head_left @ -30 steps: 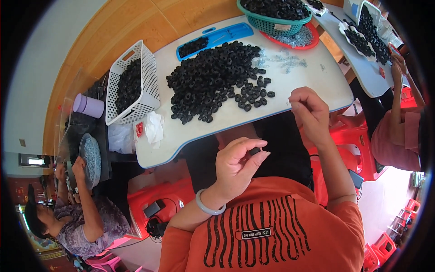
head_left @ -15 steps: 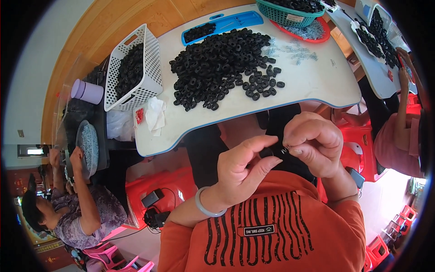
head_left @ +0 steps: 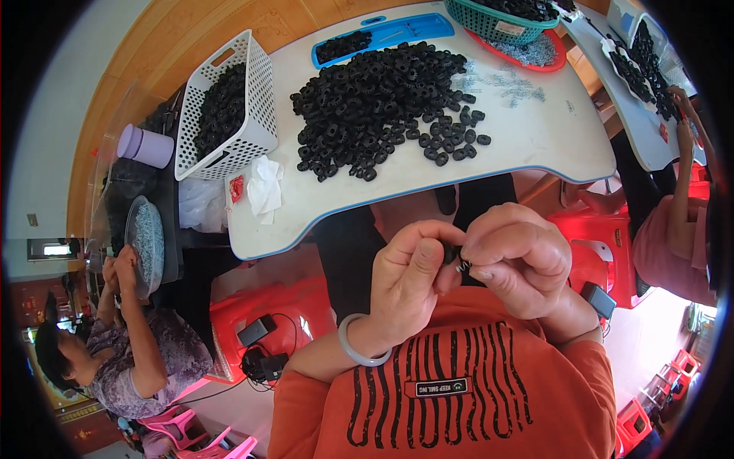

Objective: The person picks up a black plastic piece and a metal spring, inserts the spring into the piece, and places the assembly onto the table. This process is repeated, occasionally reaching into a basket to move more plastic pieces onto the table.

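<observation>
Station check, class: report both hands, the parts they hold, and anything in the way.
Left fingers gripping small black piece. Right fingers pinching small spring beside it. Fingers partly hide both parts; contact unclear.

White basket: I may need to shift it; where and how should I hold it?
Probably best at both short ends, coming from outside: the white basket is oblong, its far end has a handle slot, and its rim stands above the black pieces.
</observation>
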`<state>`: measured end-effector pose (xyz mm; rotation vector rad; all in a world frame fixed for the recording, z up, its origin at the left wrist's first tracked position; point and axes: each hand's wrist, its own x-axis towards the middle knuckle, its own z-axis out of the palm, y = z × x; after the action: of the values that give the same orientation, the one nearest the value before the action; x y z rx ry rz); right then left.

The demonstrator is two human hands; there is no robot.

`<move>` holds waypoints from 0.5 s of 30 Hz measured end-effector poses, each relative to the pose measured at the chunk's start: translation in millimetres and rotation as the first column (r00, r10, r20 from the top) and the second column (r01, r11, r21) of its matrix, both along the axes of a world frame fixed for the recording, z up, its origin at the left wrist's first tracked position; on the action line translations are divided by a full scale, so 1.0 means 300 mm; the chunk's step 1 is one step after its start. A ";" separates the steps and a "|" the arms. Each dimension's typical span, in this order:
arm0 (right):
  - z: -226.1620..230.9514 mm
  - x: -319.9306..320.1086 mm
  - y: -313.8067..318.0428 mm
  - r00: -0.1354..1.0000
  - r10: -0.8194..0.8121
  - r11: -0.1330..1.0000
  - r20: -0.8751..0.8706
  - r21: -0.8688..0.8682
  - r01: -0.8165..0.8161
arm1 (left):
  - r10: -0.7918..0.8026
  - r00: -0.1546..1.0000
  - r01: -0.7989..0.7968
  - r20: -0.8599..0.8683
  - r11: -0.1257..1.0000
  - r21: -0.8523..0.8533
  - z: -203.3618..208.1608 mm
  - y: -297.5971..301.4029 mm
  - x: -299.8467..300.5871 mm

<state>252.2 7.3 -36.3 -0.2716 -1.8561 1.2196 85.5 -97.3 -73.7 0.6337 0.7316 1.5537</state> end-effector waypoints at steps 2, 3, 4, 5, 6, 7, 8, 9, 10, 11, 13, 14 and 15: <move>0.001 -0.010 -0.004 1.000 -0.017 1.000 0.014 0.021 0.017 | -0.015 1.000 0.015 -0.011 1.000 -0.018 0.009 -0.007 -0.001; -0.001 -0.016 -0.006 0.998 -0.058 0.996 0.029 0.072 0.056 | -0.029 0.999 0.028 -0.026 0.999 -0.027 0.015 -0.011 -0.003; -0.006 -0.022 -0.007 0.994 -0.098 0.988 0.040 0.123 0.092 | -0.040 0.998 0.039 -0.044 0.999 -0.037 0.019 -0.013 -0.006; -0.011 -0.025 -0.009 0.995 -0.096 0.988 0.040 0.123 0.091 | -0.039 0.998 0.037 -0.044 0.999 -0.037 0.020 -0.014 -0.007; -0.016 -0.027 -0.011 0.990 -0.132 0.979 0.038 0.162 0.124 | -0.025 0.999 0.023 -0.041 0.999 -0.032 0.020 -0.015 -0.009; -0.021 -0.029 -0.013 0.985 -0.167 0.967 0.036 0.201 0.157 | -0.010 0.999 0.009 -0.037 1.000 -0.028 0.019 -0.016 -0.011; -0.022 -0.027 -0.013 0.985 -0.168 0.968 0.046 0.199 0.156 | -0.008 0.999 0.007 -0.037 1.000 -0.028 0.016 -0.017 -0.013; -0.024 -0.031 -0.013 0.985 -0.166 0.968 0.045 0.198 0.154 | -0.012 0.998 0.011 -0.057 1.000 -0.019 0.012 -0.017 -0.014; -0.026 -0.034 -0.013 0.985 -0.162 0.972 0.052 0.183 0.150 | -0.018 0.997 0.018 -0.076 1.000 -0.010 0.007 -0.017 -0.014; -0.028 -0.037 -0.013 0.986 -0.158 0.975 0.058 0.168 0.146 | -0.024 0.995 0.024 -0.094 1.000 0.000 0.004 -0.015 -0.014; -0.028 -0.043 -0.012 0.983 -0.174 0.970 0.064 0.181 0.160 | -0.005 0.990 0.005 -0.140 1.000 -0.003 0.013 -0.014 -0.014; -0.026 -0.046 -0.012 0.980 -0.189 0.966 0.068 0.195 0.173 | 0.014 0.982 -0.015 -0.186 1.000 -0.005 0.020 -0.013 -0.012; -0.028 -0.049 -0.016 0.980 -0.188 0.966 0.067 0.195 0.172 | 0.015 0.982 -0.016 -0.187 1.000 -0.005 0.026 -0.015 -0.009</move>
<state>237.6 2.6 -44.7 -0.3839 -1.9586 0.9148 82.8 -101.7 -66.0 0.7784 0.8838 1.5189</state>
